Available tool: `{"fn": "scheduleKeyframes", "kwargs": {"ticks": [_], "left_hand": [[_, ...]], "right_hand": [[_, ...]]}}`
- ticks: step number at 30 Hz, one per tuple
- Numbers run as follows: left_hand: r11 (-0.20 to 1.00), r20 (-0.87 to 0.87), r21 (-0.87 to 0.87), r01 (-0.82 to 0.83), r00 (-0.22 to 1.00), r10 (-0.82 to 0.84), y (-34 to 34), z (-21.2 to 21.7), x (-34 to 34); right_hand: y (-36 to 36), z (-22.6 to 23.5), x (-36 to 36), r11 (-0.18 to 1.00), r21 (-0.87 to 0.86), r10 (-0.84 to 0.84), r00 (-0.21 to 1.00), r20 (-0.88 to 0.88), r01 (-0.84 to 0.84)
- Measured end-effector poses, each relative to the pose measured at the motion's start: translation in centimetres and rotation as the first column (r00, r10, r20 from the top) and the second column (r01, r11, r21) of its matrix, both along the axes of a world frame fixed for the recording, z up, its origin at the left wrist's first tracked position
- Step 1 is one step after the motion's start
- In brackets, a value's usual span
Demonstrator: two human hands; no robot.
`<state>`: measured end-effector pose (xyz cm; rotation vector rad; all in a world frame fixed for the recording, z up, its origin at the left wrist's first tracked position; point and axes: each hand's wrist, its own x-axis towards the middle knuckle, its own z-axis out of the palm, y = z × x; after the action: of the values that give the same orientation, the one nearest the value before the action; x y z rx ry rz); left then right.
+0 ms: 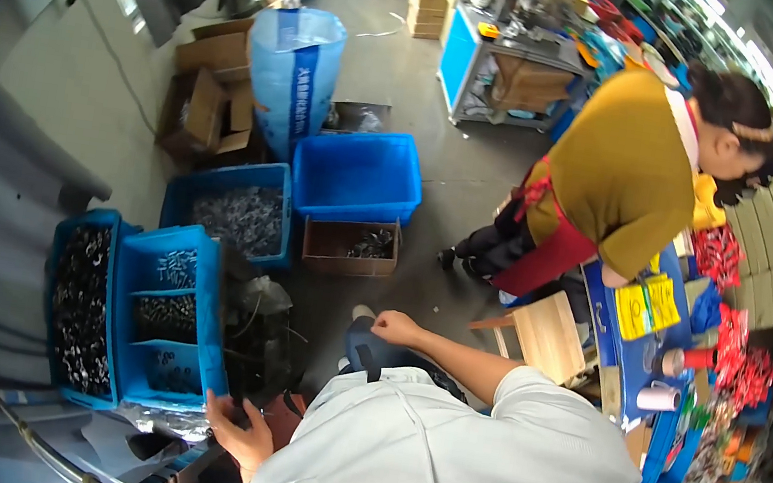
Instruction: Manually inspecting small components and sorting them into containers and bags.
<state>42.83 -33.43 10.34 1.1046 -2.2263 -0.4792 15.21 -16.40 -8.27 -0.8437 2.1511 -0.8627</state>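
presently, the left hand (242, 437) is spread, apparently empty; near it, towards eleven o'clock, stands the divided blue bin (210, 327) with small parts (166, 313). judged: none yet taken up on the left, stock left. right hand (397, 327) curled; contents, cannot tell.

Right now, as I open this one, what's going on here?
The person's left hand, thumb and fingers apart, is beside the near corner of a blue three-compartment bin of small parts; whether it touches is unclear. The right hand, fingers curled, is near a dark trouser leg, with nothing visibly held. To the right, a co-worker in a mustard top and red apron leans over a blue-topped table bearing yellow printed sheets.
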Motion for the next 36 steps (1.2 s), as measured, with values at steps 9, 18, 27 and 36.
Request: {"fn": "scheduleKeyframes", "kwargs": {"ticks": [9,18,27,36], "left_hand": [[0.953,0.353,-0.292,0.078,0.935,0.032,-9.9,-1.7,-4.3],[0.838,0.528,-0.544,0.036,0.792,0.308,-9.5,-4.3,-5.2],[0.969,0.388,-0.021,-0.245,0.892,0.233,-19.7,-6.3,-3.1],[0.865,0.364,-0.502,-0.013,0.904,0.225,-18.2,-9.0,-4.9]], "right_hand": [[18.9,-11.9,3.2,0.763,0.416,-0.467,0.867,-0.174,0.495],[28.3,-9.9,7.6,0.704,0.483,-0.621,0.781,0.063,0.521],[38.3,-9.9,13.5,0.730,0.298,-0.624,0.778,-0.076,0.615],[49.1,-13.2,24.5,0.584,0.466,-0.707,0.699,-0.111,0.665]]}}
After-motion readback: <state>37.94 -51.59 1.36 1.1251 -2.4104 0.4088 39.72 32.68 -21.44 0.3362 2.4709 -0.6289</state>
